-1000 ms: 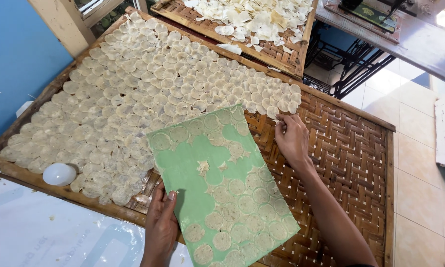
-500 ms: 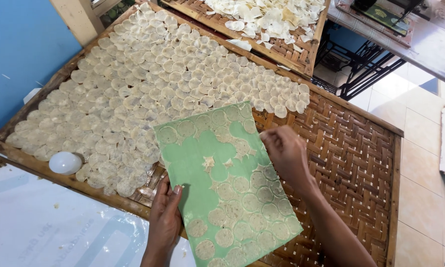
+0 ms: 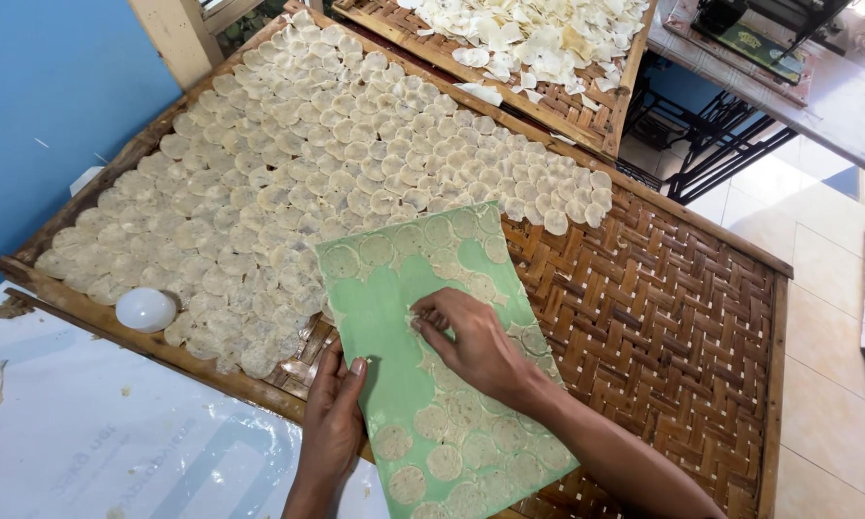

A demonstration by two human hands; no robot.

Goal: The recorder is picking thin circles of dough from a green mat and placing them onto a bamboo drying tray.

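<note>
A green rectangular board [image 3: 394,384] lies tilted over the near part of a woven bamboo tray [image 3: 673,317], with several thin pale round dough discs [image 3: 432,428] stuck on it. My left hand [image 3: 334,413] grips the board's near left edge, thumb on top. My right hand [image 3: 471,346] rests on the middle of the board, its fingertips pinching at a disc. Rows of the same pale discs [image 3: 307,163] overlap across the left and far part of the tray.
A second bamboo tray [image 3: 528,58] piled with pale chips stands behind. A white round bulb-like object [image 3: 146,309] sits at the tray's left edge. A white sheet [image 3: 86,432] lies at near left, a blue wall at left, a tiled floor at right.
My right hand has come back from the discs at the tray's far row to the middle of the green board. My left hand has kept its hold on the board's edge.
</note>
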